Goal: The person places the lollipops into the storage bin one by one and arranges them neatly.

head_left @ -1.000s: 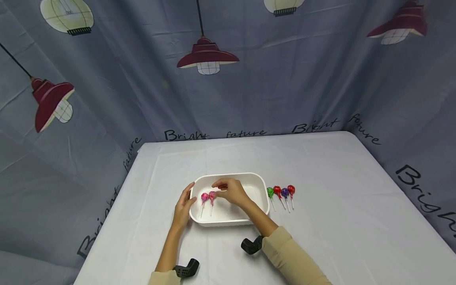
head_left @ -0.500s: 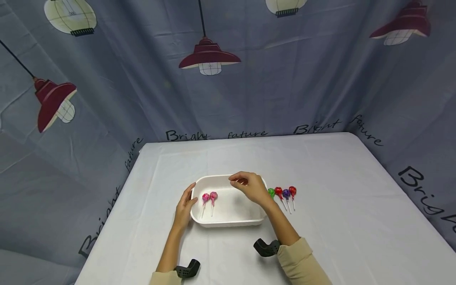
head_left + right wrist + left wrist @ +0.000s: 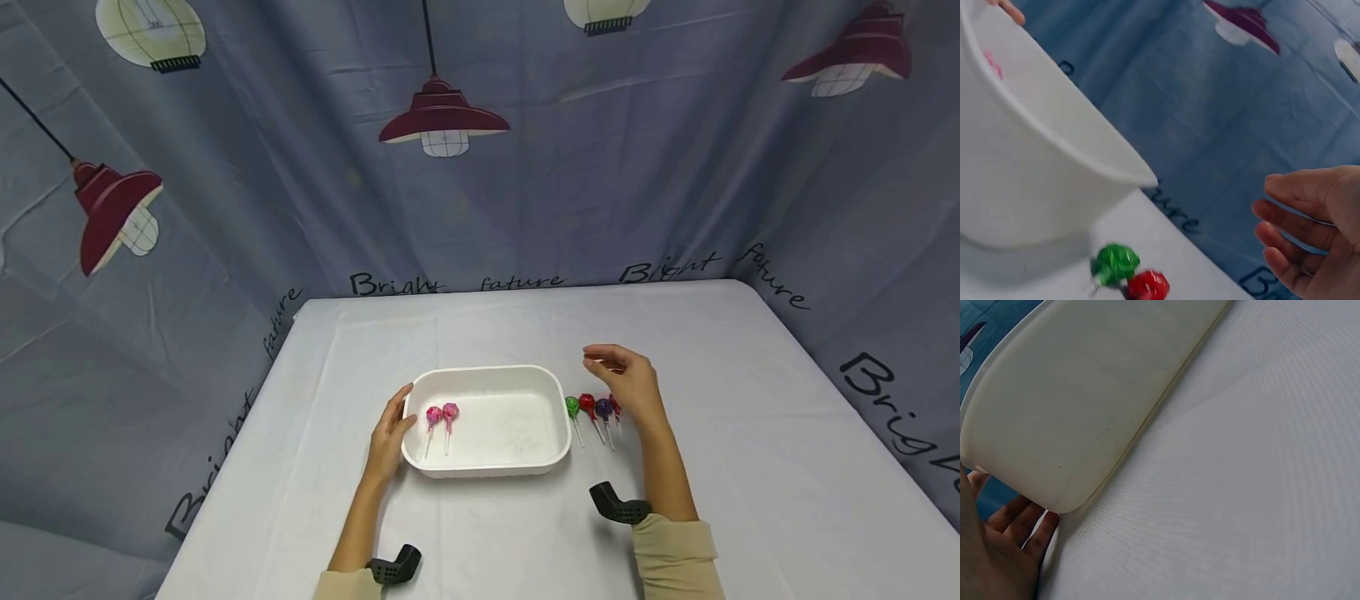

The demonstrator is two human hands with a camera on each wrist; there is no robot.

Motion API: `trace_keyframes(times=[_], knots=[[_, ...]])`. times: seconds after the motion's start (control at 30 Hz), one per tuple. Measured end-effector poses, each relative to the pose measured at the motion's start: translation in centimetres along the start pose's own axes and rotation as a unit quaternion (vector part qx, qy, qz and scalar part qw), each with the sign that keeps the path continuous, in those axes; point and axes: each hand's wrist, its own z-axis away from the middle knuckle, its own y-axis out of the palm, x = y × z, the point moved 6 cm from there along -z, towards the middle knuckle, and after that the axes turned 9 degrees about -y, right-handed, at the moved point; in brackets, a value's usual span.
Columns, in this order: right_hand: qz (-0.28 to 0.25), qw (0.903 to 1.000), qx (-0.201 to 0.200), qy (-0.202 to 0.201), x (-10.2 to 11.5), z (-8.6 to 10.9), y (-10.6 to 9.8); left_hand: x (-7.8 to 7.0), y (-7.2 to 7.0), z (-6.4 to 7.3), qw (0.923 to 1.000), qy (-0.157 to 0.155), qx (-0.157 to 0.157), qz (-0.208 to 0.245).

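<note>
A white plastic tray (image 3: 487, 472) stands on the table, with two pink lollipops (image 3: 433, 414) lying side by side in its left part. My left hand (image 3: 386, 437) holds the tray's left end, thumb at the rim and fingers against the outer wall. My right hand (image 3: 633, 387) is raised above the lollipops right of the tray, fingers loosely bent and holding nothing. Below it lie a green lollipop (image 3: 573, 407), a red lollipop (image 3: 587, 403), a purple lollipop (image 3: 603, 407) and another red lollipop (image 3: 616, 406) partly hidden by the hand.
White cloth covers the table (image 3: 750, 467). Behind it hangs a blue-grey curtain (image 3: 525, 200) printed with lamps and lettering. Black camera mounts sit on the left wrist (image 3: 395, 566) and right wrist (image 3: 618, 505).
My right hand has let go of a pink lollipop in the tray, lifted away and moved right, over the lollipops outside. My left hand stays on the tray's left end.
</note>
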Motion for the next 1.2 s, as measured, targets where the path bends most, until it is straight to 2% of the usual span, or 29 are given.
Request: trace_keyframes(times=[0.13, 0.2, 0.37, 0.5, 0.6, 0.73, 0.93, 1.2], knots=[[0.053, 0.9975, -0.039, 0.027, -5.6, 0.1, -1.3, -0.1, 0.0, 0.0, 1.0000, 0.003, 0.002, 0.001], [0.040, 0.9969, -0.052, 0.044, -6.1, 0.6, -2.2, -0.1, 0.0, 0.0, 1.0000, 0.005, 0.001, 0.001], [-0.004, 0.9964, -0.050, 0.069, -4.1, 2.1, -4.0, -0.1, 0.0, 0.1, 1.0000, 0.001, -0.005, 0.004], [-0.015, 0.9961, 0.008, 0.087, -1.3, 3.2, -4.3, -0.2, -0.1, 0.1, 1.0000, -0.001, -0.005, 0.007], [-0.002, 0.9939, 0.058, 0.093, -0.3, 3.7, -4.1, -0.3, 0.0, 0.1, 1.0000, 0.001, -0.001, 0.008], [-0.003, 0.9912, 0.092, 0.096, -0.6, 4.2, -3.5, -0.3, 0.1, 0.1, 1.0000, -0.002, 0.001, 0.008], [-0.015, 0.9911, 0.100, 0.086, -1.1, 4.5, -3.0, -0.3, 0.1, 0.2, 0.9999, -0.008, 0.000, 0.008], [-0.005, 0.9890, 0.108, 0.101, -1.8, 4.9, -2.7, -0.3, 0.1, 0.0, 1.0000, 0.001, 0.006, 0.008]])
